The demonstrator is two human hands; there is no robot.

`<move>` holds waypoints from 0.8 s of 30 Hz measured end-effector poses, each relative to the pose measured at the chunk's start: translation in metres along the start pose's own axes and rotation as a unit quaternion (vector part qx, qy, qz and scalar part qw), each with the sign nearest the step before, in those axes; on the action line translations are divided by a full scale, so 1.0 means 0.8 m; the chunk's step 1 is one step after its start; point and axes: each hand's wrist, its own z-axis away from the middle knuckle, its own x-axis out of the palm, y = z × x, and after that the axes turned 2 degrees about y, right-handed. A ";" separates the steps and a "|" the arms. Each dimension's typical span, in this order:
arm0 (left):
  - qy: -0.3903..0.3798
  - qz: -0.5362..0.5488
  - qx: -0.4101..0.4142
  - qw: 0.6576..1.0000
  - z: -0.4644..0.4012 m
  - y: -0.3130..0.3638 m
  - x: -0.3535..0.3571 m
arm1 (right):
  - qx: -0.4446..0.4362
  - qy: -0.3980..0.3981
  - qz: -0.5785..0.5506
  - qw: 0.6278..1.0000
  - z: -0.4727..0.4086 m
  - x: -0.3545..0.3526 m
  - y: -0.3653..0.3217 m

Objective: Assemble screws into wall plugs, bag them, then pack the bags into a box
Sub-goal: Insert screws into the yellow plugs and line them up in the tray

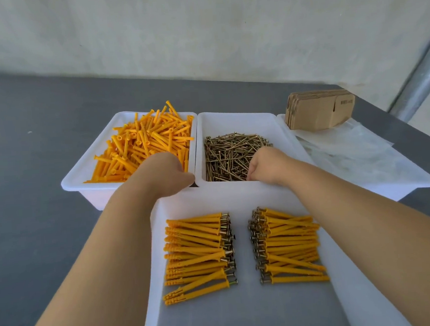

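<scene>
Four white trays sit on a dark grey table (31,175), arranged so each hand reaches its own supply. The tray (78,182) at centre left holds a loose heap of orange wall plugs (141,140), far too many to count. The left hand (166,171) dips into its lower right corner, knuckles towards the camera and fingers curled under; whether they hold a plug cannot be told. Just beside it, the tray (236,118) at centre holds a tangle of brass-coloured screws (231,151), also beyond counting. The right hand (265,167) reaches into its lower right corner with fingers bent down among the screws, likely pinching one, though the fingertips are hidden.

The nearest tray (245,318), in the lower middle, holds finished pieces in two neat stacks, screw heads facing the gap between them, probably to ease counting and bagging later: the left stack (197,255) and the right stack (288,246) each show roughly fifteen to twenty, too overlapped for an exact count.

At upper right, a fourth tray (413,182) carries a pile of clear bags (348,151) and one bundle of flattened cardboard boxes (319,112), waiting for the later steps.
</scene>
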 end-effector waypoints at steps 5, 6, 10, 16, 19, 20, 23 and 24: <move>0.032 -0.053 0.007 0.998 0.010 0.014 -0.008 | 0.025 -0.050 0.026 0.998 -0.005 -0.003 -0.003; 0.033 -0.048 0.002 0.998 0.010 0.014 -0.007 | 0.025 -0.046 0.019 0.998 -0.005 -0.003 -0.001; -0.005 -0.052 -0.090 0.995 0.007 0.008 -0.002 | 0.019 0.018 -0.048 0.998 0.001 -0.002 0.006; -0.035 -0.075 -0.074 0.994 0.009 0.008 -0.002 | 0.033 0.166 -0.332 0.928 0.027 -0.009 0.020; -0.010 -0.082 -0.031 0.996 0.013 0.016 -0.002 | 0.058 0.154 -0.489 0.856 0.046 -0.016 0.023; 0.007 -0.088 -0.020 0.996 0.015 0.019 -0.002 | 0.059 0.148 -0.517 0.841 0.053 -0.017 0.024; 0.033 -0.082 -0.030 0.996 0.016 0.030 -0.011 | 0.052 0.116 -0.566 0.815 0.067 -0.011 0.023; 0.020 -0.079 -0.044 0.996 0.016 0.035 -0.016 | 0.051 0.109 -0.577 0.808 0.070 -0.007 0.023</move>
